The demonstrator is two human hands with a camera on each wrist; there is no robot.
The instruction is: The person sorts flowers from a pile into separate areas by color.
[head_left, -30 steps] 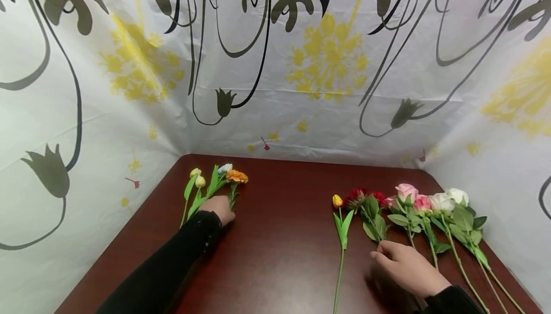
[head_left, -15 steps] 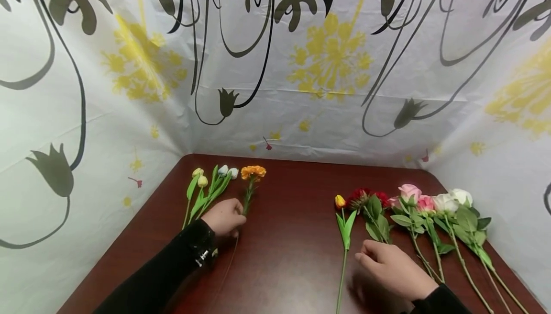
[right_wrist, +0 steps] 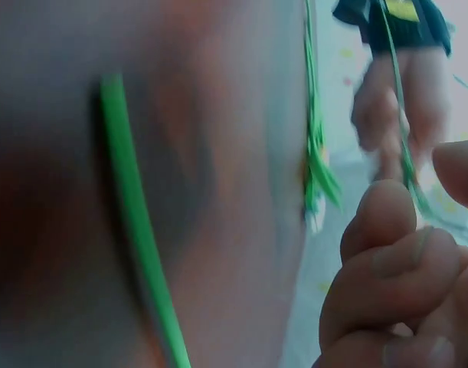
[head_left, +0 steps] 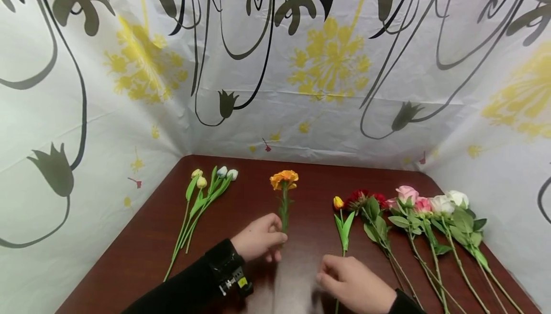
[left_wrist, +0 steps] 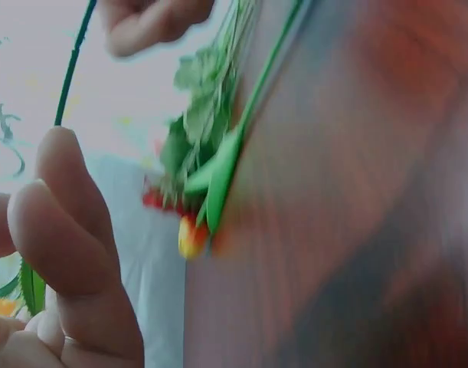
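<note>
While the left hand (head_left: 260, 238) pinches the orange ruffled flower (head_left: 284, 181) by its green stem (left_wrist: 71, 77), the bloom rises beyond the grip, toward the far edge of the table (head_left: 258, 204). Nearer the yellow-and-orange tulip (head_left: 343, 232), the right hand (head_left: 359, 283) has a released grip, fingers loosely curled.

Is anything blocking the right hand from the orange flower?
Nothing visible is. In the head view, only bare tabletop shows between the right hand and the orange flower, which the left hand holds. The yellow-red tulip lies outside that gap, its stem partly hidden by the right hand.
</note>
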